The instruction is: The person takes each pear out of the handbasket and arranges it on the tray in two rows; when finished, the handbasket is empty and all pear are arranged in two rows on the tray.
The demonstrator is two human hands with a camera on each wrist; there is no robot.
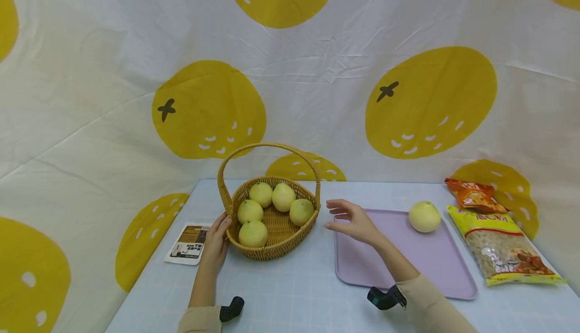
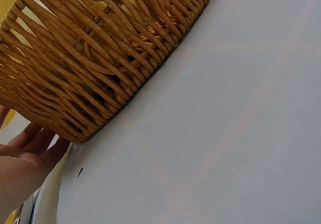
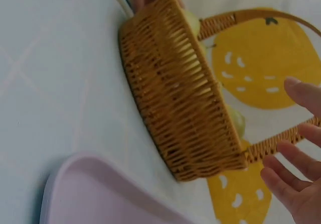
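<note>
In the head view a woven wicker basket (image 1: pixel 272 252) with a tall arched handle stands on the table, with several round pale green pears (image 1: pixel 283 197) inside. My left hand (image 1: pixel 216 240) holds the basket's left side, its fingers (image 2: pixel 37 141) going behind the wicker low down in the left wrist view. To the right of the basket, my right hand (image 1: pixel 351 220) hovers over the near-left part of a lilac tray (image 1: pixel 408 257), fingers spread and holding nothing. One more pear (image 1: pixel 424 216) sits at the tray's far right corner.
Beside the left hand lies a white and brown printed packet (image 1: pixel 188 242). Right of the tray are a yellow-edged clear bag (image 1: pixel 503 247) and, behind it, an orange snack bag (image 1: pixel 476 195). A fruit-patterned cloth (image 1: pixel 317 96) hangs behind the table.
</note>
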